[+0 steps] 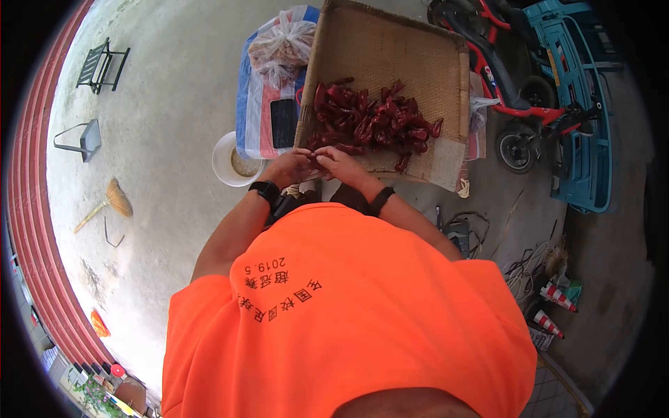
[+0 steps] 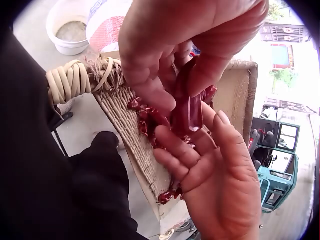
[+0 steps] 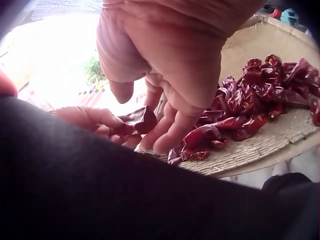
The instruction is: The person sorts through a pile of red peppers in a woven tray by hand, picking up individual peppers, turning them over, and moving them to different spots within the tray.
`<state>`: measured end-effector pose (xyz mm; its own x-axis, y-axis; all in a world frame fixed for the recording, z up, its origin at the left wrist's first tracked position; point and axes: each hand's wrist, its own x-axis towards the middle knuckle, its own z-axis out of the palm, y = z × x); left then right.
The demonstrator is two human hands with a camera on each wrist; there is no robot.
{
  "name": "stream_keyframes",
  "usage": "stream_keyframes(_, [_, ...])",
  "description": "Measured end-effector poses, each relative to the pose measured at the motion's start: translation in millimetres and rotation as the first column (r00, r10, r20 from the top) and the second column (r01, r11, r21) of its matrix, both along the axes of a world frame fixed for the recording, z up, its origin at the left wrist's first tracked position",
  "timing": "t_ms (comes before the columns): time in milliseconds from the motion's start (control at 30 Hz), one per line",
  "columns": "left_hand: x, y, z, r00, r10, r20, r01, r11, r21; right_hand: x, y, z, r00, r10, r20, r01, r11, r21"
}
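In the left wrist view my left hand (image 2: pixel 195 45) pinches a dried red chili pepper (image 2: pixel 189 117) between thumb and fingers, its lower end pointing down. Just below it my right hand (image 2: pixel 220 180) is turned palm up, fingers loosely extended beside the pepper's end and thumb apart. The right wrist view has the same pepper (image 3: pixel 144 121) in the left fingertips, with the right fingers right beside it. Both hands meet over the near left corner of a woven tray (image 1: pixel 376 52). A pile of dried red chili peppers (image 1: pixel 376 125) lies in that tray.
Left of the tray, a black phone (image 1: pixel 283 124) and a clear plastic bag (image 1: pixel 282 49) rest on a striped cloth (image 1: pixel 252 118). A white bucket (image 1: pixel 224 160) stands below. A red scooter (image 1: pixel 516 104) and teal vehicle (image 1: pixel 592 153) are at right; a broom (image 1: pixel 115 198) lies left.
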<state>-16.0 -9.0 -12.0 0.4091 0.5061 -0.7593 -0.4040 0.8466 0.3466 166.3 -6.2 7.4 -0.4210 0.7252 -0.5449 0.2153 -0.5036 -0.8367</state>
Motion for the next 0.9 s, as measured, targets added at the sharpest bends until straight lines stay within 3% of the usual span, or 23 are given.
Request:
stream_keyframes(67, [-1, 1, -9, 0.997, -0.060, 0.056, 0.060, 0.998, 0.005, -2, -3, 1, 0.994, 0.014, -0.113, -0.031, 0.987, -0.156])
stream_keyframes(167, [0, -3, -25, 0.992, -0.063, 0.112, 0.064, 0.998, -0.012, 2, -8, -29, 0.985, 0.005, -0.171, -0.017, 0.997, -0.070])
stream_keyframes(267, [1, -2, -5, 0.999, -0.051, -0.003, 0.050, 0.996, -0.073, 23, -1, -36, 1.000, -0.009, -0.014, 0.009, 1.000, -0.007])
stream_keyframes(367, [-6, 0, -13, 0.999, 0.030, 0.011, -0.027, 0.983, -0.184, 54, 14, -36, 0.956, -0.257, 0.139, 0.258, 0.966, 0.006])
stream_keyframes(433, [-9, -2, -15, 0.999, 0.039, -0.016, -0.042, 0.981, -0.189, 78, 28, -36, 0.846, -0.522, 0.109, 0.532, 0.841, -0.101])
stream_keyframes(533, [-11, -4, -17, 0.998, 0.031, -0.047, -0.040, 0.981, -0.191, 105, 49, -36, 0.583, -0.812, -0.028, 0.773, 0.565, -0.287])
stream_keyframes(633, [-10, -5, -12, 0.998, 0.038, -0.059, -0.049, 0.979, -0.196, 101, 55, -39, 0.557, -0.827, 0.073, 0.760, 0.472, -0.446])
stream_keyframes(700, [-11, -5, -10, 0.997, 0.048, -0.055, -0.057, 0.980, -0.192, 83, 52, -45, 0.807, -0.580, 0.115, 0.585, 0.756, -0.293])
stream_keyframes(733, [-12, -5, -12, 0.998, 0.050, -0.048, -0.058, 0.981, -0.186, 73, 50, -52, 0.891, -0.426, 0.155, 0.452, 0.864, -0.221])
stream_keyframes(767, [-14, -6, -13, 0.998, 0.052, -0.041, -0.059, 0.982, -0.180, 66, 51, -67, 0.913, -0.313, 0.261, 0.327, 0.945, -0.013])
stream_keyframes(833, [-15, -9, -10, 0.996, 0.070, -0.052, -0.078, 0.981, -0.179, 50, 53, -95, 0.849, -0.148, 0.507, -0.037, 0.941, 0.336])
stream_keyframes(867, [-15, -10, -9, 0.995, 0.078, -0.058, -0.087, 0.980, -0.176, 45, 49, -96, 0.793, -0.184, 0.581, -0.170, 0.848, 0.501])
stream_keyframes(900, [-17, -11, -8, 0.994, 0.087, -0.061, -0.097, 0.979, -0.181, 40, 48, -94, 0.774, -0.170, 0.610, -0.192, 0.855, 0.483])
